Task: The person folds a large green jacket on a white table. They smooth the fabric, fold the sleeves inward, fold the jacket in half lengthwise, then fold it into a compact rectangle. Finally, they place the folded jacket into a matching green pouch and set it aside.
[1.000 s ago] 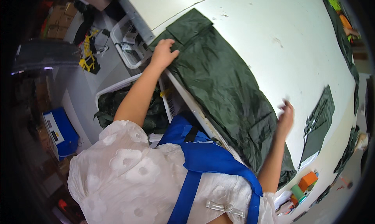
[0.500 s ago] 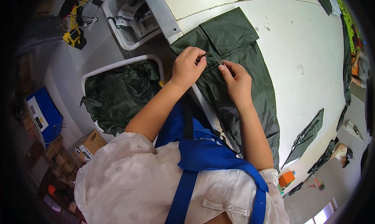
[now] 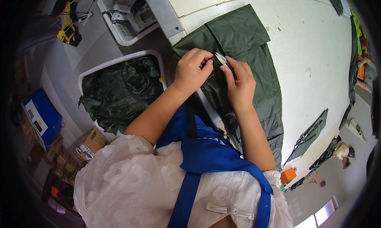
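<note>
A dark green garment (image 3: 254, 81) lies across the white table, with a folded flap at its far end. My right hand (image 3: 241, 83) is closed around small thread snips (image 3: 221, 59); their pale metal blades point up and left, just over the green cloth. Facing it, my left hand (image 3: 193, 70) is pinched at the garment's left part. Whatever sits between its fingertips is hidden or too small to make out. The blade tips are a short gap away from the left fingers.
Left of the table stands a white bin (image 3: 115, 58) heaped with dark green cloth. Behind it is a white basket (image 3: 129, 39) holding packets. Another dark green piece (image 3: 307, 138) lies on the table at the right. Cardboard boxes (image 3: 91, 142) and a blue device (image 3: 43, 116) stand at the left.
The snips in my right hand have turned so their blades show wider and point more upward. My left hand keeps its pinch in nearly the same place. The whole view has shifted slightly.
</note>
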{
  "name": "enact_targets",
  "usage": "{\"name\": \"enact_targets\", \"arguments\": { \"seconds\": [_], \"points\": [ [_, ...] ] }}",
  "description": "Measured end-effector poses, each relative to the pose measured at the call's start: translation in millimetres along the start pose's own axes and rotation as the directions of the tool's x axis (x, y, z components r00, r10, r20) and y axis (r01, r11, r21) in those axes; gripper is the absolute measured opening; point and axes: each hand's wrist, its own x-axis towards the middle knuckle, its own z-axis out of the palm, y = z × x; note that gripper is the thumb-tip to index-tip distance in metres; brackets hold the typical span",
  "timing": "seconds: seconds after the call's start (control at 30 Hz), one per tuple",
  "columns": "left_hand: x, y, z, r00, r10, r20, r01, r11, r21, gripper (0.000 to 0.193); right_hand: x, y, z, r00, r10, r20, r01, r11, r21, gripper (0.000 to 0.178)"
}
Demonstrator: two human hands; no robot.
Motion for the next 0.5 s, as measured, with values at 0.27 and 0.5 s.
{"name": "enact_targets", "arguments": {
  "seconds": [0.27,0.5],
  "points": [
    [2,2,-2,0.999,-0.04,0.005,0.04,0.999,-0.034,0.013,-6,10,-2,0.978,0.204,0.039,-0.207,0.946,0.25,0.022],
    [1,0,-5,0.998,-0.06,0.025,0.061,0.996,-0.06,0.014,-5,10,8,0.942,0.288,0.173,-0.334,0.861,0.384,0.022]
  ]
}}
